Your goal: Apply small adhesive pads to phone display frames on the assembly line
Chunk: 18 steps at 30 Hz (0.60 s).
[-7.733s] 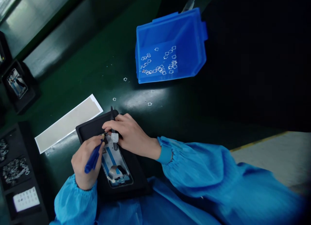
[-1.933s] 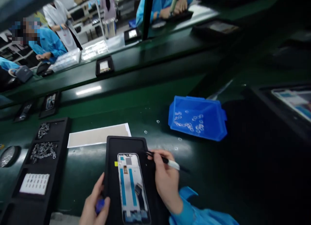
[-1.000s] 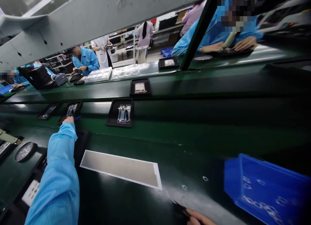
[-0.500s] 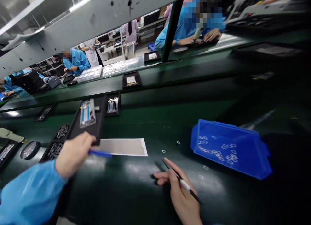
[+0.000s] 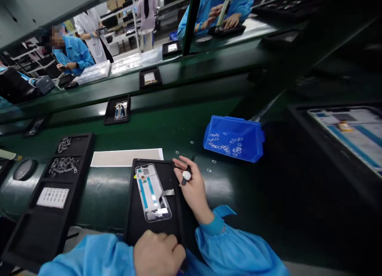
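Observation:
My left hand (image 5: 158, 252) is closed in a fist at the near edge of a black tray (image 5: 129, 212). A bit of dark blue shows under the fist, matching the blue stick seen there earlier. A phone frame (image 5: 152, 192) with blue strips and a loose grey ribbon lies in the tray. Beside the tray's far right corner, my right hand (image 5: 192, 188) has thumb and fingers closed around a slim black-and-white tool (image 5: 185, 177), seen nearly end-on; its kind is unclear.
A blue bin (image 5: 256, 142) holds several small white outline pieces; a few lie on the green bench. Behind the tray is a beige strip sheet (image 5: 110, 158). Left stands a compartment tray (image 5: 74, 188) with small parts. People in blue sleeves work across the bench.
The tray with the phone frame has come from the left down in front of me, with my left hand at its near edge. My view has turned right and down.

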{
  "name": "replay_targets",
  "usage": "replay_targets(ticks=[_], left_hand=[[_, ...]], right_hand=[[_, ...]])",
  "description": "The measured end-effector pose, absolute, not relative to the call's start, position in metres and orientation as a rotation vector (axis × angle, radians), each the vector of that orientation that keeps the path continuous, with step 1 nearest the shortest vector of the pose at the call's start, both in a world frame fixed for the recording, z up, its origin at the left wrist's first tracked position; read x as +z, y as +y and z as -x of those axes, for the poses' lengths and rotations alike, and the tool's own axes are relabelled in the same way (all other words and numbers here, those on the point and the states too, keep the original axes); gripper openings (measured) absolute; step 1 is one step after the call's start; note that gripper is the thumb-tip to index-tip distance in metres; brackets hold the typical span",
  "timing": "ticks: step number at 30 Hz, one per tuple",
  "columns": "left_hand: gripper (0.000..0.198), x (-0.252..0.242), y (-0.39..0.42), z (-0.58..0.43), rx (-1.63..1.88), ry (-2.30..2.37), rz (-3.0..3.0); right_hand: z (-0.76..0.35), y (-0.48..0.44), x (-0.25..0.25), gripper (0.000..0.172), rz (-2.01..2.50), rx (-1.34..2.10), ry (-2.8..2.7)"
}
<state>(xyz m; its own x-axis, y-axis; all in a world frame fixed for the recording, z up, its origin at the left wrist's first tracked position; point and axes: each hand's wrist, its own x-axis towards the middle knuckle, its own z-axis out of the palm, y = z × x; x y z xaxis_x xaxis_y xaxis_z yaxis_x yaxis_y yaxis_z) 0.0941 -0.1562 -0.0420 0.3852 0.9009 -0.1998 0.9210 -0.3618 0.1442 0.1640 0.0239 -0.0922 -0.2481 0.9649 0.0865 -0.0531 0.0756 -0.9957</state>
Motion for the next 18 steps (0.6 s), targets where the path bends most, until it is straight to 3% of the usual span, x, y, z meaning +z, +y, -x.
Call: replay_targets(ticks=[4,10,13,18], left_hand=[[0.040,-0.030,-0.145,-0.074,0.059,1.613,-2.149],[0.017,0.009,-0.181,0.055,0.711,2.436,-1.461],[0.023,0.006,-0.206,0.127,0.662,2.864,-1.081],[0.027,-0.017,-0.212,0.185,0.533,2.994,-0.930]], right_hand=[[-0.167,0.022,-0.100,0.046,1.034,1.295,-1.492],[-0.168,0.038,-0.100,0.056,1.192,1.088,-1.850],[-0.164,0.054,-0.093,0.054,1.253,0.974,-2.041],[-0.165,0.069,-0.095,0.045,1.232,0.849,-2.178]])
